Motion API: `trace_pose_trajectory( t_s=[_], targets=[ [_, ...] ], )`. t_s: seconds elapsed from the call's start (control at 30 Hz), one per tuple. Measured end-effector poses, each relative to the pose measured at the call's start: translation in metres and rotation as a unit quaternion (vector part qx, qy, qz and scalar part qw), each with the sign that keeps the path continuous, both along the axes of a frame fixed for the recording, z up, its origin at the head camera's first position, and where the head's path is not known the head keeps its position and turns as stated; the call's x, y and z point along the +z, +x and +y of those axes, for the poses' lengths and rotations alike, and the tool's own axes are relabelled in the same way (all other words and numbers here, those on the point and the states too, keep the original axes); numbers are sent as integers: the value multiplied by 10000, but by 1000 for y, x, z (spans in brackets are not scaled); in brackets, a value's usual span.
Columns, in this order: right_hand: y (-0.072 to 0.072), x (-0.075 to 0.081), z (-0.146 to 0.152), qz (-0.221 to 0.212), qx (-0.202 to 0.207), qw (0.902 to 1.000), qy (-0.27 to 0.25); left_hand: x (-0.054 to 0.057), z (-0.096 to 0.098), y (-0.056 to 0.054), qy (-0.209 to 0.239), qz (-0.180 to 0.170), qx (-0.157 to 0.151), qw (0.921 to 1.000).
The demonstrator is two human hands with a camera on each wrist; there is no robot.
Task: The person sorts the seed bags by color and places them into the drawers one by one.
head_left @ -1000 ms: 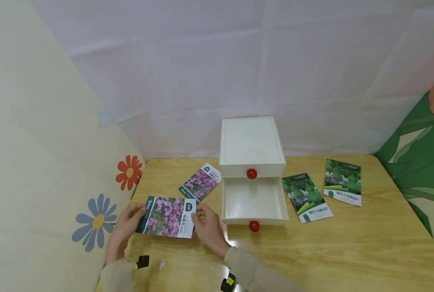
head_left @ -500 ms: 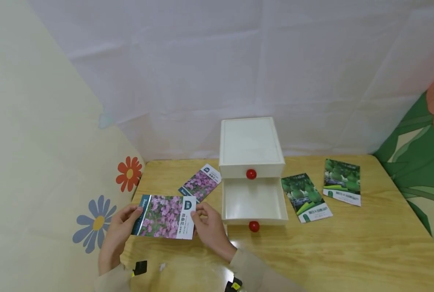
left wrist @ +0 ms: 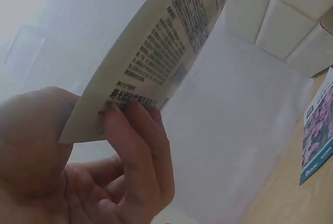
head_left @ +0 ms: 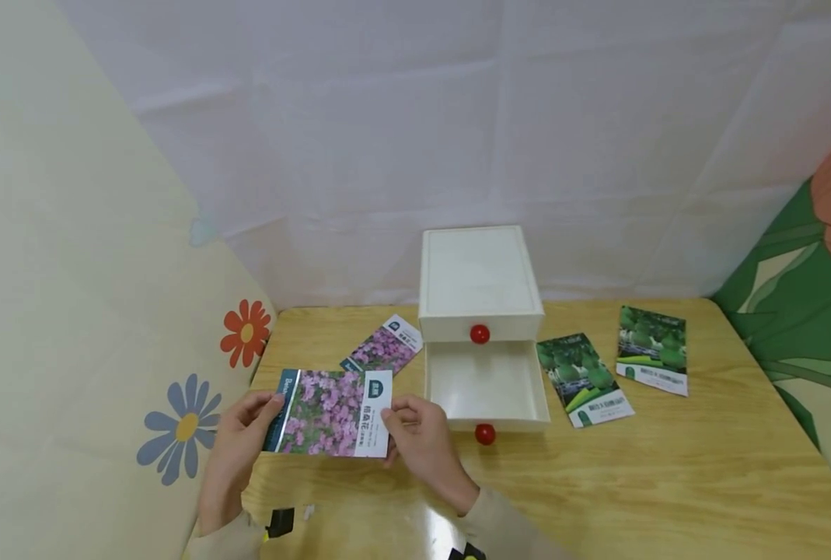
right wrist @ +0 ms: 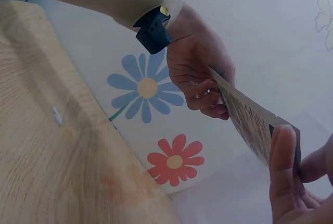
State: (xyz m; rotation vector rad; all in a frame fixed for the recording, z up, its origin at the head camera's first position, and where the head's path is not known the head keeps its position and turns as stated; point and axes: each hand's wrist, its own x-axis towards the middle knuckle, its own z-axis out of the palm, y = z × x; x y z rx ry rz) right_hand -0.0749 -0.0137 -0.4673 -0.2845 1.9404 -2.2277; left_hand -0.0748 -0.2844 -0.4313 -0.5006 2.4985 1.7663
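Note:
A seed packet with pink flowers [head_left: 327, 412] is held up above the table's left part by both hands. My left hand [head_left: 239, 443] pinches its dark teal end, thumb on the front. At the white end, my right hand [head_left: 425, 443] grips it between thumb and fingers. The left wrist view shows the packet's printed back [left wrist: 161, 52] with fingertips against it. A second pink-flower packet [head_left: 387, 346] lies on the table behind, partly covered by the held one. Right of the hands stands a white drawer box [head_left: 481, 272], its lower drawer [head_left: 488, 381] pulled out.
Two green seed packets [head_left: 586, 379] [head_left: 653, 350] lie right of the box. Red knobs [head_left: 485, 434] stick out from the drawer fronts. A flower-printed wall sheet [head_left: 177, 311] borders the wooden table [head_left: 632, 482] on the left. A small white scrap [head_left: 309, 512] lies near the front.
Both hands have shifted slightly to the right with the packet over the last half second, after a small move to the left. The box and the lying packets stay put.

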Motion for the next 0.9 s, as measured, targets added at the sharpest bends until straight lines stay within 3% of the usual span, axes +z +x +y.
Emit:
trace_pose_trajectory(
  t_s=[0.47,0.9],
  targets=[
    [-1,2,31,-5,-418,9986,318,-10,29,-3,614,62,-17,9981],
    [-6,3,61,-289,-898,9939,567,-9,65,-12,932,228,135,9953]
  ],
)
